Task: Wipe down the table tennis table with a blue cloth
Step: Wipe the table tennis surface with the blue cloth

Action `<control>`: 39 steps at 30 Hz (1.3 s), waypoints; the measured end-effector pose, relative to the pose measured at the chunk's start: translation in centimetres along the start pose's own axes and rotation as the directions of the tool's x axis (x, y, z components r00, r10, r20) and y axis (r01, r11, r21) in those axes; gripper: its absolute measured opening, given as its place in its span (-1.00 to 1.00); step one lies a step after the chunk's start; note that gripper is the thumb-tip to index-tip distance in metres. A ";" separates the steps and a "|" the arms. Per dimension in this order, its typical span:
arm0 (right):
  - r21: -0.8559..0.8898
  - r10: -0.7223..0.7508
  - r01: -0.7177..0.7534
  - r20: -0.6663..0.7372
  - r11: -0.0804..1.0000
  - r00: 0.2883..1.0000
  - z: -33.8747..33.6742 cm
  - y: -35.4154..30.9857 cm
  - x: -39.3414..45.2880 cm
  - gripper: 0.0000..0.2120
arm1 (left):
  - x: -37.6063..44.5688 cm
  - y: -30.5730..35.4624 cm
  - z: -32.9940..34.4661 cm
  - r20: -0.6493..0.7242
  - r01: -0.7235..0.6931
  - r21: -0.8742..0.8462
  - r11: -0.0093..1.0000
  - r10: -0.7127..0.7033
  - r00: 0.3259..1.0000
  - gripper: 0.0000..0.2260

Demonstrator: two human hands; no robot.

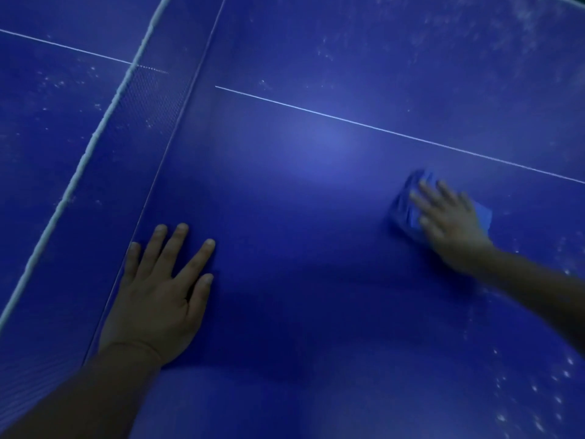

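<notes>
Under the flat-fingered right hand (pixel 449 217), blue cloth (pixel 408 207) on table (pixel 300 217); left hand (pixel 161 293) splayed flat

The blue table (pixel 300 280) carries a thin white centre line (pixel 380 128) and a net (pixel 126 128) crossing it at left. On it lie a blue cloth (pixel 403 205) under the right hand (pixel 449 217) and the flat left hand (pixel 164 289). Whitish specks (pixel 538 391) dot its right part.
</notes>
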State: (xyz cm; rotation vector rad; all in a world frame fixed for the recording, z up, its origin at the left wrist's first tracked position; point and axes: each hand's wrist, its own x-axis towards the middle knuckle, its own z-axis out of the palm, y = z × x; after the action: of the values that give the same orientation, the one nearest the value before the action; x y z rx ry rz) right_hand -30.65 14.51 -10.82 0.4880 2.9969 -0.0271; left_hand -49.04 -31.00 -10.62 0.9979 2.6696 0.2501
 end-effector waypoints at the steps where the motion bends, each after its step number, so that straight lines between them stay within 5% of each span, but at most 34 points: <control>1: 0.036 0.141 -0.140 -0.010 0.989 0.990 -0.4 0.7 2.3 -0.43 | 0.0 0.0 0.0 0.001 0.007 0.003 1.000 -0.007 1.000 -0.46; 3: 0.053 0.289 -0.287 -0.019 0.956 0.957 -0.7 1.0 4.3 -0.39 | -0.1 0.1 0.0 0.000 0.025 0.011 1.000 -0.025 1.000 -0.45; 5: 0.055 0.267 -0.266 -0.017 0.962 0.964 -0.7 -0.9 2.6 -0.39 | -0.1 0.3 -0.1 0.006 0.027 0.036 0.999 -0.027 1.000 -0.44; 9: -0.048 -0.105 0.105 -0.003 0.993 0.994 1.5 -6.2 -11.1 -0.48 | -0.2 0.6 -0.1 -0.001 0.035 0.116 0.993 -0.035 0.999 -0.40; 12: -0.055 -0.407 0.415 0.113 0.908 0.906 2.9 -7.2 -20.9 -0.54 | -0.7 0.8 0.0 -0.068 0.048 0.133 0.990 -0.039 0.997 -0.39; 14: -0.044 -0.469 0.479 0.137 0.877 0.872 2.1 -5.3 -19.1 -0.55 | -1.9 1.6 0.5 -0.128 0.066 0.091 0.994 -0.054 0.990 -0.38; 16: -0.065 -0.314 0.318 0.065 0.946 0.947 1.4 -3.0 -13.6 -0.51 | -4.0 3.3 1.3 -0.148 0.026 0.042 0.999 -0.020 0.989 -0.39; 18: -0.001 0.019 -0.019 0.043 1.000 0.999 0.3 -0.5 -8.4 -0.41 | -6.9 5.7 2.6 -0.147 -0.048 0.023 0.999 0.051 0.988 -0.40; 20: 0.065 0.253 -0.254 0.026 0.965 0.967 0.3 1.4 -6.1 -0.37 | -9.9 8.4 4.0 -0.125 -0.134 0.035 0.990 0.138 0.983 -0.40; 22: 0.084 0.312 -0.312 0.024 0.946 0.950 0.8 0.8 -6.5 -0.37 | -12.1 10.8 5.4 -0.085 -0.203 0.051 0.978 0.206 0.975 -0.41; 24: 0.030 0.211 -0.211 -0.003 0.977 0.977 1.6 -1.6 -10.1 -0.39 | -13.2 12.3 6.3 -0.045 -0.236 0.066 0.970 0.239 0.970 -0.43; 27: -0.007 -0.146 0.146 0.030 0.989 0.989 3.1 -6.1 -21.0 -0.50 | -13.5 13.2 7.0 0.024 -0.237 0.131 0.963 0.236 0.971 -0.42; 29: 0.002 -0.427 0.428 0.068 0.904 0.901 3.6 -7.1 -26.4 -0.53 | -13.3 13.2 7.0 0.045 -0.224 0.155 0.962 0.220 0.975 -0.42; 31: -0.010 -0.532 0.536 0.108 0.844 0.840 2.9 -5.5 -25.5 -0.55 | -13.4 13.2 7.0 0.055 -0.217 0.158 0.963 0.211 0.976 -0.43; 32: -0.038 -0.491 0.496 0.087 0.868 0.867 2.6 -4.4 -23.1 -0.53 | -13.3 13.2 6.9 0.052 -0.215 0.155 0.964 0.209 0.977 -0.43; 34: 0.009 -0.176 0.176 0.028 0.984 0.984 1.8 -2.3 -17.7 -0.46 | -13.3 13.2 7.0 0.053 -0.216 0.141 0.966 0.211 0.976 -0.44; 36: 0.086 0.168 -0.168 0.011 0.982 0.986 1.0 -0.6 -13.3 -0.46 | -13.3 13.3 7.0 0.050 -0.209 0.125 0.970 0.204 0.978 -0.44; 39: 0.089 0.237 -0.235 -0.013 0.968 0.971 1.6 -2.9 -13.6 -0.47 | -13.3 13.2 7.0 0.056 -0.204 0.116 0.972 0.199 0.978 -0.45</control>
State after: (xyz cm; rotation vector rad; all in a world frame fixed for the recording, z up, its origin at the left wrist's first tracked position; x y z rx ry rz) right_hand -18.64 7.41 -10.99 0.8576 2.9469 -0.1340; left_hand -29.08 -29.47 -11.22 1.2995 2.5700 0.1063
